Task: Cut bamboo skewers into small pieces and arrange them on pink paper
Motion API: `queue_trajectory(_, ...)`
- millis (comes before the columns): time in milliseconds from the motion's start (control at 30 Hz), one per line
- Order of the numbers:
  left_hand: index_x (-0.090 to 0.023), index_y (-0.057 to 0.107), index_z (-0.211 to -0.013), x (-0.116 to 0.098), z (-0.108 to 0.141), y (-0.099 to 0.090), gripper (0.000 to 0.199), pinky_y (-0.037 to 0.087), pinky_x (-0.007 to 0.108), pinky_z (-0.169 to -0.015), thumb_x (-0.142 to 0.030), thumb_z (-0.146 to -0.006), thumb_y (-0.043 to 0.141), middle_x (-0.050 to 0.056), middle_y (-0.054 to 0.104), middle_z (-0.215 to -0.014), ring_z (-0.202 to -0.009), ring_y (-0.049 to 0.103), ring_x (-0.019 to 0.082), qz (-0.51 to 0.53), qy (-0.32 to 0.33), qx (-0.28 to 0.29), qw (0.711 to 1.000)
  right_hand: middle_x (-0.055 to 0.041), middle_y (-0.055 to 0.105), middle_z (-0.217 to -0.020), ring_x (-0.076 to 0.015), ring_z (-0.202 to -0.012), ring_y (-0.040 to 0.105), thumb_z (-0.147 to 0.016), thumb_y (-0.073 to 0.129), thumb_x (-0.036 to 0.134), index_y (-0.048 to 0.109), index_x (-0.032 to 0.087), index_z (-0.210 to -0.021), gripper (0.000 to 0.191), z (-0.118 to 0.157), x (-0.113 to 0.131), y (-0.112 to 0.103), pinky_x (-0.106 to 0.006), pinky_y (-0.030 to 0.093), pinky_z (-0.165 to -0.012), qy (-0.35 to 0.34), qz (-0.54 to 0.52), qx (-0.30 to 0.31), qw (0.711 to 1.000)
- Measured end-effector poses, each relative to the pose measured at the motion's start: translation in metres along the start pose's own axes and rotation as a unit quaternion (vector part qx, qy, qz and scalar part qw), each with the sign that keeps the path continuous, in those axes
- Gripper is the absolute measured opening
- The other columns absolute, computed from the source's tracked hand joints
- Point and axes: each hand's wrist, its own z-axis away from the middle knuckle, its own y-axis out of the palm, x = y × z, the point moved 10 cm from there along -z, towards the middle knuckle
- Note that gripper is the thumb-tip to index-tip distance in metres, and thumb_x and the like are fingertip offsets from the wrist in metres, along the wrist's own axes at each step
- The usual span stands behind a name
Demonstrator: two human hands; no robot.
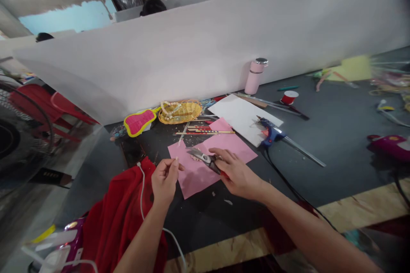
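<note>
My right hand grips a pair of cutting pliers by the dark and red handles, its jaws pointing left. Beneath the jaws lies a small heap of tiny pale pieces on a pink sheet of paper. Over the sheet's left edge, my left hand pinches a tiny whitish bit between thumb and forefinger, too small to name. Several thin striped sticks lie just beyond the paper.
Behind stand a wicker basket, a pink-and-yellow paddle-shaped thing and a pink bottle. Right of the pink paper are a white sheet, a blue glue gun and a red spool. Red cloth covers the near left edge.
</note>
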Motion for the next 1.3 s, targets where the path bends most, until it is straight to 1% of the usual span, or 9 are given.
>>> queue_trajectory(100, -0.014, 0.059, -0.076, 0.006, 0.001, 0.004, 0.021, 0.027, 0.017, -0.04, -0.035, -0.081, 0.06, 0.0, 0.062, -0.063, -0.043, 0.035, 0.004, 0.053, -0.023, 0.021, 0.998, -0.0103, 0.039, -0.137, -0.0282, -0.119, 0.04, -0.07, 0.049, 0.003, 0.056, 0.017, -0.093, 0.028, 0.0, 0.007, 0.013, -0.048, 0.039, -0.095, -0.011, 0.067, 0.03, 0.997)
queue_trajectory(233, -0.014, 0.06, -0.077, 0.007, 0.003, 0.008, 0.02, 0.026, 0.017, -0.04, -0.033, -0.08, 0.061, 0.001, 0.061, -0.063, -0.043, 0.036, 0.004, 0.07, -0.031, 0.034, 0.996, -0.0102, 0.04, -0.137, -0.0281, -0.118, 0.041, -0.069, 0.05, 0.003, 0.056, 0.018, -0.096, 0.031, -0.001, 0.013, 0.019, -0.048, 0.039, -0.094, -0.024, 0.083, 0.044, 0.995)
queue_trajectory(367, -0.014, 0.06, -0.077, 0.009, 0.005, 0.012, 0.019, 0.027, 0.017, -0.04, -0.033, -0.081, 0.06, 0.002, 0.063, -0.065, -0.044, 0.036, 0.004, 0.078, -0.043, 0.05, 0.995, -0.0111, 0.04, -0.136, -0.0271, -0.118, 0.042, -0.07, 0.05, 0.003, 0.056, 0.017, -0.095, 0.029, 0.0, 0.017, 0.023, -0.046, 0.04, -0.094, -0.042, 0.056, 0.044, 0.997)
queue_trajectory(500, -0.014, 0.06, -0.076, 0.009, 0.006, 0.014, 0.02, 0.026, 0.017, -0.041, -0.033, -0.082, 0.059, 0.002, 0.064, -0.066, -0.044, 0.036, 0.004, 0.077, -0.042, 0.064, 0.994, -0.0146, 0.043, -0.132, -0.0256, -0.119, 0.043, -0.071, 0.049, 0.001, 0.056, 0.015, -0.096, 0.03, 0.001, 0.019, 0.024, -0.043, 0.042, -0.097, -0.064, 0.018, 0.025, 0.997)
queue_trajectory(733, -0.015, 0.059, -0.074, 0.008, 0.006, 0.015, 0.021, 0.026, 0.018, -0.041, -0.035, -0.082, 0.058, 0.002, 0.064, -0.066, -0.043, 0.035, 0.004, 0.072, -0.037, 0.062, 0.995, -0.0165, 0.044, -0.132, -0.0244, -0.123, 0.043, -0.073, 0.048, 0.002, 0.055, 0.013, -0.105, 0.034, 0.004, 0.02, 0.025, -0.039, 0.041, -0.101, -0.068, -0.016, 0.02, 0.997)
queue_trajectory(900, -0.015, 0.059, -0.073, 0.009, 0.006, 0.013, 0.024, 0.027, 0.018, -0.04, -0.038, -0.08, 0.059, 0.001, 0.063, -0.063, -0.042, 0.035, 0.005, 0.056, -0.038, 0.054, 0.996, -0.0166, 0.047, -0.128, -0.0241, -0.12, 0.045, -0.074, 0.047, 0.003, 0.056, 0.012, -0.103, 0.031, 0.004, 0.02, 0.027, -0.039, 0.043, -0.1, -0.07, -0.011, 0.024, 0.997)
queue_trajectory(1100, -0.015, 0.06, -0.073, 0.009, 0.006, 0.012, 0.024, 0.025, 0.018, -0.04, -0.038, -0.08, 0.059, -0.003, 0.05, -0.05, -0.042, 0.033, 0.006, 0.041, -0.038, 0.056, 0.997, -0.0175, 0.048, -0.127, -0.0241, -0.121, 0.046, -0.073, 0.046, 0.002, 0.056, 0.012, -0.103, 0.033, 0.004, 0.02, 0.026, -0.039, 0.043, -0.099, -0.07, -0.008, 0.022, 0.997)
queue_trajectory(1200, -0.015, 0.06, -0.073, 0.009, 0.006, 0.011, 0.024, 0.024, 0.018, -0.04, -0.038, -0.08, 0.059, -0.004, 0.045, -0.048, -0.043, 0.033, 0.006, 0.035, -0.036, 0.055, 0.997, -0.0173, 0.051, -0.124, -0.0244, -0.121, 0.046, -0.072, 0.046, 0.002, 0.055, 0.014, -0.098, 0.031, 0.005, 0.02, 0.026, -0.04, 0.044, -0.097, -0.065, -0.021, 0.019, 0.997)
queue_trajectory(1300, -0.015, 0.06, -0.073, 0.009, 0.006, 0.009, 0.024, 0.025, 0.019, -0.041, -0.038, -0.081, 0.059, -0.004, 0.045, -0.048, -0.043, 0.033, 0.007, 0.025, -0.029, 0.048, 0.998, -0.0155, 0.054, -0.121, -0.0235, -0.114, 0.052, -0.07, 0.046, 0.001, 0.05, 0.015, -0.106, 0.039, 0.005, 0.014, 0.025, -0.039, 0.048, -0.091, -0.039, -0.052, 0.001, 0.998)
